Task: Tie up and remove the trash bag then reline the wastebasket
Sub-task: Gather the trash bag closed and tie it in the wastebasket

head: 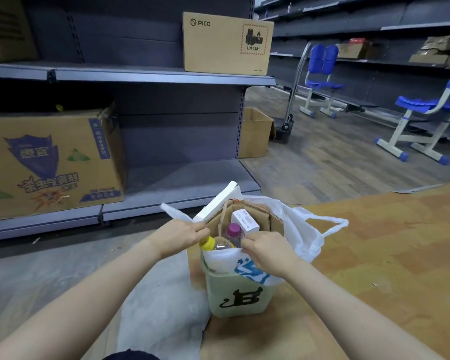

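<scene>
Stockroom floor, grey shelving ahead, wood-pattern flooring to the right. The wastebasket (240, 294) stands on the floor right in front of you, pale green with a black mark on its front, lined with a white trash bag (300, 229) that's overfull: folded cardboard (247, 211), a white foam slab (218, 201), a small white box (244, 220), a purple-capped bottle (233, 231) and a yellow-capped one (211, 243) all stick up past the rim. Your left hand (185, 233) has its fingers pinched on the bag's left handle strip; your right hand (264, 249) is curled on the near edge of the bag, fingers clamped on the plastic. The far-right handle loop hangs loose outside the rim. For the tie, I'd gather both handles, push the slab and cardboard down first so the plastic can close over them, then knot above the load. Another white bag (159, 307) lies on the floor just left of the basket, likely the new liner. Cardboard boxes sit on the shelves, blue chairs (322, 76) well off to the right.
</scene>
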Tool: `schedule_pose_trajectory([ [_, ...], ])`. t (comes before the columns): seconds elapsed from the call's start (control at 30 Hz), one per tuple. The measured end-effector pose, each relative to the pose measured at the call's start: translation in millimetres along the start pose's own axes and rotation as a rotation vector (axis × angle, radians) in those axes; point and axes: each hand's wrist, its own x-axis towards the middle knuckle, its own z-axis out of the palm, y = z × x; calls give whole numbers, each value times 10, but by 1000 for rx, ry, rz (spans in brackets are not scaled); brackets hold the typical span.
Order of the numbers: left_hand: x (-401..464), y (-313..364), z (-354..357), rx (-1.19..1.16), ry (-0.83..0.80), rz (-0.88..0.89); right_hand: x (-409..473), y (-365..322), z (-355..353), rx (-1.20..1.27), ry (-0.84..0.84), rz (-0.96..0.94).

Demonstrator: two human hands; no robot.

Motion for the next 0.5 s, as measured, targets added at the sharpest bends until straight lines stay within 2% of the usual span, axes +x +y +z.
schedule_pose_trajectory([
  [0.1, -41, -10, -6, -42, 121, 2, 13, 2, -36, 67, 37, -28],
  [0.23, -251, -2, 150, -232, 329, -151, 56, 94, -77, 186, 96, 34],
  [0.3, -434, 78, 350, -269, 319, -122, 207, 147, -90, 159, 95, 30],
  [0.4, -584, 212, 655, -212, 192, -36, 602, 110, -173, 91, 49, -3],
  [0.5, -488, 309, 851, -234, 267, -37, 1076, -120, -248, 56, -15, -91],
])
